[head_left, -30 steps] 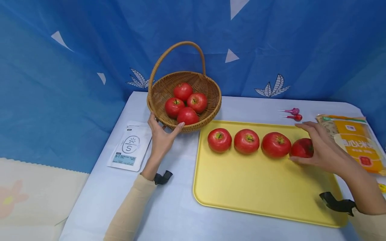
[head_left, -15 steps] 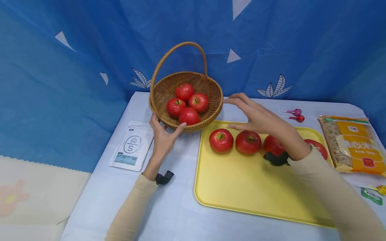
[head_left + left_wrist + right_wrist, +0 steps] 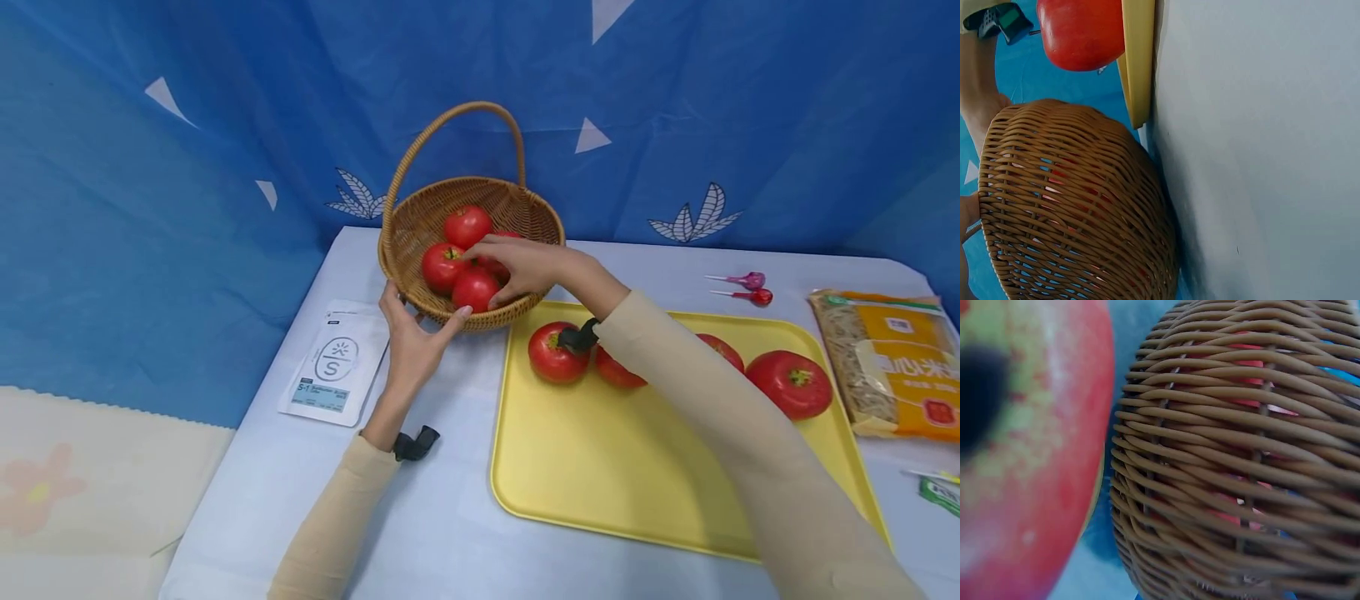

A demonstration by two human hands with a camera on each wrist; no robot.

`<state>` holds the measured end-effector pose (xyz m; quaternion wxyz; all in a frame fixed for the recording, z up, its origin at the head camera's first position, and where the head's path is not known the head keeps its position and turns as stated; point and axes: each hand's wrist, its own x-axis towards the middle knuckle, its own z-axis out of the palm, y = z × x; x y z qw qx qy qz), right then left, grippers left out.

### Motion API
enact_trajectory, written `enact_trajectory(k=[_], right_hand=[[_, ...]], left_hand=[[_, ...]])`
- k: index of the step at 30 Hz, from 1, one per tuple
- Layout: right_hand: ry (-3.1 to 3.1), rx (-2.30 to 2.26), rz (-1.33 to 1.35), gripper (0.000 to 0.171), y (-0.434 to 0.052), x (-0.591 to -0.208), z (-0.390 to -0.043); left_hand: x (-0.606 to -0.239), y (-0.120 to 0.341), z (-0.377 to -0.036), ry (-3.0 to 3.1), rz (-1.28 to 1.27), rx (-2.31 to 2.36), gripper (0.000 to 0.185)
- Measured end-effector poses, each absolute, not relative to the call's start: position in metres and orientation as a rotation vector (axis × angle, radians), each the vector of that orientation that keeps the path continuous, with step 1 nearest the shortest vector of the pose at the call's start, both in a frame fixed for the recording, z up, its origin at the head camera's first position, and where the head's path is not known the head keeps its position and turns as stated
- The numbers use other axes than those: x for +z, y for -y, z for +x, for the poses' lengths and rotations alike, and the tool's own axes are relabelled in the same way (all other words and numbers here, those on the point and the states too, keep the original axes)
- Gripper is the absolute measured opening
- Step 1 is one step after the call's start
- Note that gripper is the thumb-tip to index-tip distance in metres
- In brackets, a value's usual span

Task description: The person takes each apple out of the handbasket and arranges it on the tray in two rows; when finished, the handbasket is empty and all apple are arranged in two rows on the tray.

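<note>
A brown wicker basket (image 3: 536, 218) with a tall handle stands at the back of the table, several red apples inside. My left hand (image 3: 412, 346) holds its near left side, thumb over the rim. My right hand (image 3: 528, 265) reaches in over the right rim. Its fingers and thumb are curled round the right-hand apple (image 3: 512, 236), which is mostly hidden under the hand. Beside it lie a front apple (image 3: 474, 289), a left apple (image 3: 441, 268) and a back apple (image 3: 467, 226). Through the weave (image 3: 1222, 444), red shows in the right wrist view.
A yellow tray (image 3: 585, 467) right of the basket bears a row of apples, including a left-end apple (image 3: 551, 358) and a right-end apple (image 3: 787, 385); my right sleeve (image 3: 720, 417) crosses it. A white pouch (image 3: 333, 367), lollipops (image 3: 757, 296) and an orange bag (image 3: 900, 358) lie around.
My right hand has let go of the apple at the tray's right end and moved left across the tray into the basket, onto an apple there. My left hand has stayed on the basket.
</note>
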<state>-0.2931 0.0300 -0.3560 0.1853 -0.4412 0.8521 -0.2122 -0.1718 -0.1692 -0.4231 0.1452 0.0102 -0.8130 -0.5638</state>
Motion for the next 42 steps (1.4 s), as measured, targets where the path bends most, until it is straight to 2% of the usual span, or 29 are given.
enact_trajectory(k=[7, 12, 21, 27, 31, 36, 42], right_hand=[[-2.392, -0.353, -1.232, 0.069, -0.019, -0.357, -0.296], [-2.411, -0.371, -1.216, 0.071, -0.02, -0.359, -0.297], [-2.472, -0.793, -1.317, 0.074, -0.038, -0.358, -0.293], [-2.473, -1.102, -1.337, 0.08, -0.067, -0.336, -0.279], [-2.5, -1.163, -1.37, 0.084, -0.09, -0.331, -0.259], [-2.601, -1.021, -1.419, 0.08, -0.113, -0.331, -0.211], [-2.627, -0.809, -1.443, 0.077, -0.125, -0.353, -0.157]], left_hand=[[-0.423, 0.168, -0.174, 2.34, -0.008, -1.578, 0.106], [-0.424, 0.167, -0.173, 2.339, -0.019, -1.558, 0.107], [-0.428, 0.165, -0.171, 2.326, 0.013, -1.603, 0.107], [-0.392, 0.156, -0.155, 2.315, 0.032, -1.662, 0.102], [-0.385, 0.155, -0.151, 2.327, 0.042, -1.657, 0.101], [-0.386, 0.155, -0.15, 2.333, 0.033, -1.656, 0.101], [-0.387, 0.157, -0.151, 2.329, 0.031, -1.65, 0.101]])
